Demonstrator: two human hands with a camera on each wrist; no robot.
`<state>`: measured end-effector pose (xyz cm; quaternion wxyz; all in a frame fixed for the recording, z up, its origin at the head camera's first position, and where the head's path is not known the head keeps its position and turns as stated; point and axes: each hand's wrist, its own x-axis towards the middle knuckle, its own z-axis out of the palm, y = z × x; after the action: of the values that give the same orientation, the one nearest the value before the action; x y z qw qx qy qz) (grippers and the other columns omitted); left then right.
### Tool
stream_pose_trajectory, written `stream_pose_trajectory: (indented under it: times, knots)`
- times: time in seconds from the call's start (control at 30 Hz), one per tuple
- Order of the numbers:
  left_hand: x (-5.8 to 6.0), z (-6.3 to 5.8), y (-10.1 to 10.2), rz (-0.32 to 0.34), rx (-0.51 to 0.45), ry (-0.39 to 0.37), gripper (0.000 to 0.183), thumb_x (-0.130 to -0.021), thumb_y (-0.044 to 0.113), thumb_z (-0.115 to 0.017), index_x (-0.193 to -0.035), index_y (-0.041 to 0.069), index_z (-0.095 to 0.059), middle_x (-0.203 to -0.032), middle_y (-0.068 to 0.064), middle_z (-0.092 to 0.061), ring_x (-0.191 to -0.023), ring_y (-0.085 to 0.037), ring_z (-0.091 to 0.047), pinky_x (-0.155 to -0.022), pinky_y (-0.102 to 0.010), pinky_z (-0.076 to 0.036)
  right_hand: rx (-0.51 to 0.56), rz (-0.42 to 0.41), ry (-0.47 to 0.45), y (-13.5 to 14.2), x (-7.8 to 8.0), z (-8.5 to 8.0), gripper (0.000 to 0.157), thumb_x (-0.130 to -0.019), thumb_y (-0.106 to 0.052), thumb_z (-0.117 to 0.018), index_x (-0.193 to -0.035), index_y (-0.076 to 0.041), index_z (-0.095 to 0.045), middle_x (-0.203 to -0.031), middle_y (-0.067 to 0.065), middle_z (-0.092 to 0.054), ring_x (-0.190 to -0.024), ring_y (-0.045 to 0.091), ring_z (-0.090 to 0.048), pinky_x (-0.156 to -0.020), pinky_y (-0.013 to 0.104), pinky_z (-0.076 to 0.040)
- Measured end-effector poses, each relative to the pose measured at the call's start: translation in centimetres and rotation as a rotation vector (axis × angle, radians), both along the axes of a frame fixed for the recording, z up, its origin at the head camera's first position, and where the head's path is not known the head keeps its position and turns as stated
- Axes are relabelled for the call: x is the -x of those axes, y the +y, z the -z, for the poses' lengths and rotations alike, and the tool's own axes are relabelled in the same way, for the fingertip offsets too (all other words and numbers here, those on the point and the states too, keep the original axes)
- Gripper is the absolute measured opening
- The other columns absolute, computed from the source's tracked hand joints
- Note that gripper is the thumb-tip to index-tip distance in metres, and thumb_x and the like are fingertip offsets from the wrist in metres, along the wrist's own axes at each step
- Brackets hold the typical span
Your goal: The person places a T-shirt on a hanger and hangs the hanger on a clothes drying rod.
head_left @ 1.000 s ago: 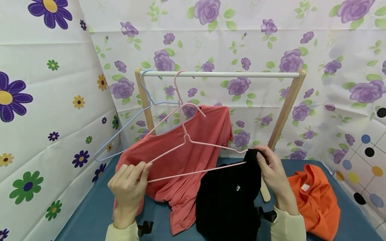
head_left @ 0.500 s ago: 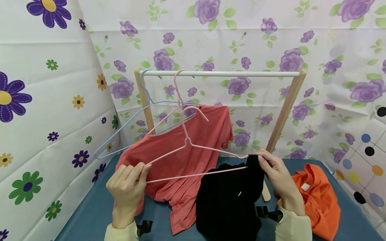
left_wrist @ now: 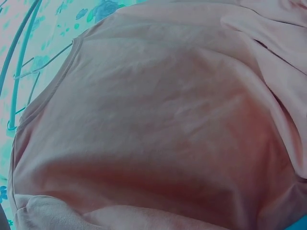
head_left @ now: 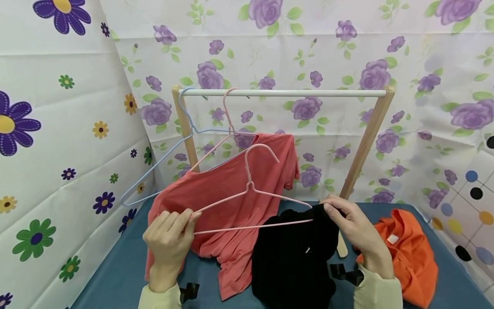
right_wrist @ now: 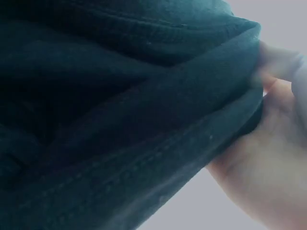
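Note:
In the head view my left hand (head_left: 170,242) grips the left end of a pink clothes hanger (head_left: 231,198), whose hook points up and right. The hanger's right end goes into a black garment (head_left: 293,262) with a small white tag. My right hand (head_left: 356,227) pinches the upper edge of that garment around the hanger's tip, which the cloth hides. In the right wrist view the right fingers hold the garment's stitched edge (right_wrist: 206,129). Behind the hanger a coral T-shirt (head_left: 227,193) hangs on another pink hanger (head_left: 227,111); it fills the left wrist view, where no hand shows.
A clothes rack with a white rail (head_left: 301,93) and wooden posts (head_left: 366,146) stands at the back. A blue hanger (head_left: 154,161) hangs at its left end. On the blue table (head_left: 115,266), an orange garment (head_left: 405,253) lies crumpled at the right. Flowered sheets surround everything.
The held pink hanger has shifted a little down and right, its hook tilting rightward. My right hand has moved down and slightly outward with the black garment's edge. Both hands keep their grip.

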<state>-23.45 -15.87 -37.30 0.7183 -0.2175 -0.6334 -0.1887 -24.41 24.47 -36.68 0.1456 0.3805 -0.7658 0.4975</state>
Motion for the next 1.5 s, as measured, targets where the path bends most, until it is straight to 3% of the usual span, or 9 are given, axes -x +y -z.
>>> stream_pose_trajectory:
  times: [0.17, 0.3, 0.4, 0.73, 1.0, 1.2, 1.37, 1.5]
  knots:
    - [0.1, 0.1, 0.1, -0.002, -0.003, 0.006, 0.046, -0.096, 0.038, -0.063, -0.065, 0.004, -0.066, -0.050, -0.004, -0.042, -0.041, -0.018, -0.032, -0.041, -0.028, -0.019, -0.088, 0.086, 0.072, -0.5, -0.3, -0.5, 0.030, -0.099, 0.009, -0.046, -0.110, -0.011, -0.066, -0.084, -0.003, -0.052, -0.071, 0.011, -0.046, -0.066, 0.026, -0.039]
    - [0.3, 0.5, 0.2, -0.006, 0.003, -0.012, 0.045, -0.096, 0.038, -0.062, -0.067, 0.005, -0.066, -0.050, -0.004, -0.043, -0.041, -0.018, -0.033, -0.040, -0.028, -0.021, -0.165, 0.193, 0.160, -1.1, -0.5, -0.7, 0.028, -0.097, 0.007, -0.053, -0.107, -0.015, -0.068, -0.095, -0.006, -0.060, -0.083, 0.010, -0.054, -0.076, 0.021, -0.043]
    - [0.5, 0.7, 0.2, -0.004, 0.008, -0.022, 0.044, -0.096, 0.038, -0.062, -0.067, 0.005, -0.067, -0.051, -0.003, -0.044, -0.041, -0.017, -0.033, -0.041, -0.027, -0.021, -0.204, 0.247, 0.200, -1.5, -0.7, -1.0, 0.027, -0.096, 0.006, -0.055, -0.104, -0.016, -0.068, -0.094, -0.010, -0.060, -0.086, 0.008, -0.055, -0.081, 0.020, -0.042]
    - [0.7, 1.0, 0.3, 0.003, -0.011, -0.052, 0.043, -0.096, 0.038, -0.062, -0.067, 0.007, -0.066, -0.050, 0.000, -0.041, -0.041, -0.015, -0.032, -0.042, -0.024, -0.018, -0.275, 0.353, 0.380, -2.8, -1.1, -1.5, 0.021, -0.095, 0.003, -0.058, -0.093, -0.018, -0.063, -0.077, -0.014, -0.044, -0.071, 0.005, -0.040, -0.064, 0.022, -0.033]
    - [0.5, 1.2, 0.7, -0.012, -0.008, -0.090, 0.043, -0.097, 0.039, -0.061, -0.068, 0.007, -0.066, -0.050, 0.000, -0.041, -0.041, -0.015, -0.033, -0.041, -0.025, -0.018, -0.352, 0.486, 0.457, -3.8, -1.0, -1.4, 0.013, -0.100, -0.006, -0.054, -0.092, -0.014, -0.061, -0.076, -0.009, -0.049, -0.068, 0.009, -0.043, -0.060, 0.028, -0.032]
    - [0.6, 1.5, 1.0, -0.017, -0.008, -0.114, 0.043, -0.096, 0.040, -0.062, -0.067, 0.008, -0.066, -0.049, 0.001, -0.041, -0.041, -0.014, -0.035, -0.041, -0.023, -0.016, -0.395, 0.604, 0.437, -4.8, -0.8, -1.1, 0.014, -0.103, -0.015, -0.049, -0.092, -0.015, -0.058, -0.079, -0.004, -0.054, -0.075, 0.017, -0.052, -0.066, 0.036, -0.028]
    - [0.6, 1.4, 1.3, -0.004, -0.012, -0.103, 0.043, -0.096, 0.039, -0.062, -0.067, 0.008, -0.067, -0.049, 0.002, -0.041, -0.041, -0.014, -0.035, -0.041, -0.022, -0.016, -0.376, 0.619, 0.444, -5.3, -0.8, -1.2, 0.018, -0.103, -0.016, -0.049, -0.086, -0.017, -0.053, -0.072, -0.008, -0.044, -0.078, 0.019, -0.053, -0.068, 0.038, -0.025]
    - [0.9, 1.6, 1.6, 0.005, -0.005, -0.112, 0.042, -0.096, 0.039, -0.063, -0.069, 0.008, -0.068, -0.050, 0.002, -0.040, -0.041, -0.013, -0.034, -0.041, -0.022, -0.016, -0.364, 0.628, 0.472, -5.5, -0.7, -1.2, 0.026, -0.105, -0.019, -0.046, -0.079, -0.017, -0.046, -0.067, -0.009, -0.034, -0.068, 0.015, -0.045, -0.066, 0.037, -0.022]
